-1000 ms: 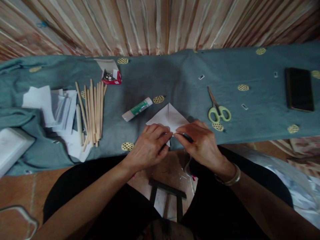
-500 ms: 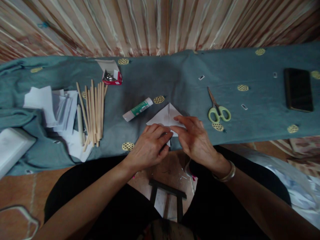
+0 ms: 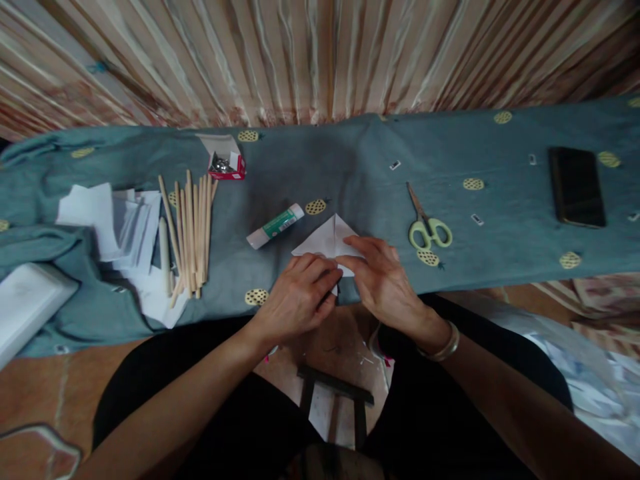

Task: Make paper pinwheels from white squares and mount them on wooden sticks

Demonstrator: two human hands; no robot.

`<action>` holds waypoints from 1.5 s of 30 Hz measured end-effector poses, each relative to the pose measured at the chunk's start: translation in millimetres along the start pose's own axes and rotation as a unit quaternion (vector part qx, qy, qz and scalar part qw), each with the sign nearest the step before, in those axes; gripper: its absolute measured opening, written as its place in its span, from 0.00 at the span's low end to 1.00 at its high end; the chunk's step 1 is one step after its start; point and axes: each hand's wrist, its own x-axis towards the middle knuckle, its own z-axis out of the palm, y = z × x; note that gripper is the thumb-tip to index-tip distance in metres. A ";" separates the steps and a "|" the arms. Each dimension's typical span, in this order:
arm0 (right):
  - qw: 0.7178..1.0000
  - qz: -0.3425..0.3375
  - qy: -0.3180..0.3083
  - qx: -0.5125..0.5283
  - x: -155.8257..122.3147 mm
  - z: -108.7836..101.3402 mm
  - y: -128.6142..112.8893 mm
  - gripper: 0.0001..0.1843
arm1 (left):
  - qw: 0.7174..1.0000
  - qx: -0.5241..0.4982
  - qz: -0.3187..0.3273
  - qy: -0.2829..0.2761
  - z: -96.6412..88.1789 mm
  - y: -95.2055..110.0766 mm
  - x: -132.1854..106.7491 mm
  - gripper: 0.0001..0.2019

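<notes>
A folded white paper lies on the blue-green cloth near the front edge. My left hand rests on its near left part, fingers curled and pressing down on it. My right hand lies over its right side, fingers extended flat along the fold. The paper's lower half is hidden under both hands. A glue stick lies just left of the paper. Green-handled scissors lie to the right.
A bundle of wooden sticks and a pile of white paper sheets lie at the left. A small red box sits behind them. A black phone lies far right. A white box sits at the left edge.
My right hand has slid from the paper's near corner up along its right fold. The left hand stays pressed in place. The view has tilted slightly.
</notes>
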 end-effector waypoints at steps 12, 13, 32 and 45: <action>0.986 0.111 0.058 0.112 12.2 -11.9 16.8 0.20 | 0.999 0.028 0.020 0.009 -1.9 -4.9 -3.2 0.13; 0.983 0.118 0.063 0.122 12.6 -12.9 17.2 0.19 | 0.999 0.030 0.023 0.014 -1.9 -6.0 -3.7 0.13; 0.922 0.239 0.024 0.304 -8.3 -18.4 17.3 0.10 | 0.995 0.078 0.011 0.056 -6.5 -32.5 -0.3 0.15; 0.964 0.195 0.020 0.179 -11.1 -30.4 -3.7 0.09 | 0.995 0.078 0.022 0.056 2.1 -38.0 23.2 0.18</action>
